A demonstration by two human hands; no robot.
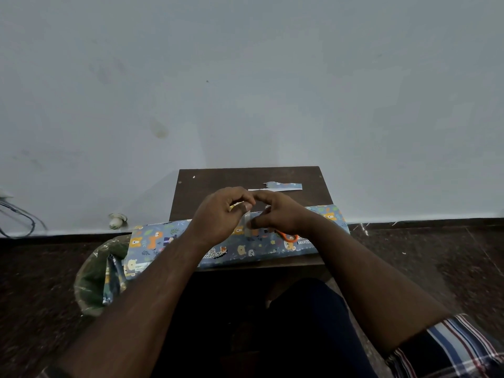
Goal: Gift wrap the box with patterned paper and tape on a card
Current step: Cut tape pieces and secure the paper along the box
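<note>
Blue patterned wrapping paper [152,238] with animal prints lies across the small dark wooden table [218,181], overhanging its left edge. Both hands meet above the paper's middle. My left hand [218,214] has curled fingers and seems to grip a tape roll, mostly hidden. My right hand [275,214] pinches a clear strip of tape [247,223] hanging between the hands. Orange-handled scissors [289,237] lie on the paper under my right wrist. The box is hidden.
A cut strip of patterned paper [283,186] lies at the table's back right. A green-lined bin [95,276] holding paper scraps stands on the floor at the left. A white wall rises right behind the table. Cables lie at the far left.
</note>
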